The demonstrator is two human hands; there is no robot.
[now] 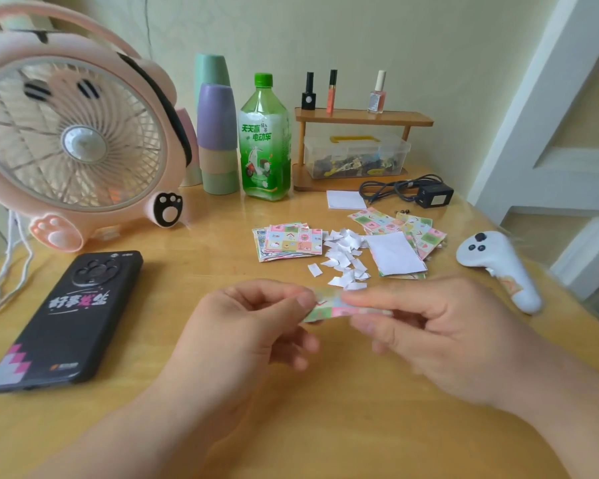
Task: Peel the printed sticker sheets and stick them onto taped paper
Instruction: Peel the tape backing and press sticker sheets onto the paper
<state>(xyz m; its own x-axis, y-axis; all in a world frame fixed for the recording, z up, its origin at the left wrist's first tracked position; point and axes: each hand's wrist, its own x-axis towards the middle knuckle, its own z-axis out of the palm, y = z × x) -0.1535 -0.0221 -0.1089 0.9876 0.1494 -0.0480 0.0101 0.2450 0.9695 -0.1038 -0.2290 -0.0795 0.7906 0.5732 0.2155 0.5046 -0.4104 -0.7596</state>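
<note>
While the head view shows both hands raised just above the near middle of the table, the left hand pinches the left end of a small printed sticker sheet between thumb and forefinger, and the right hand grips its right part with curled fingers, though blur hides exactly where the fingertips sit. The sheet hangs between the two hands, clear of the tabletop. Farther off lie a fanned stack of printed sheets, a heap of white backing scraps just right of it, and a face-down white sheet resting on more printed ones; which of these is the taped paper cannot be told. A phone lies at the near left.

The step in hand appears to be starting the peel. It would go best if the left hand holds the sheet taut while a right fingernail works one corner loose, then draws the layer back low and slowly so the thin print does not tear or curl onto itself
</note>
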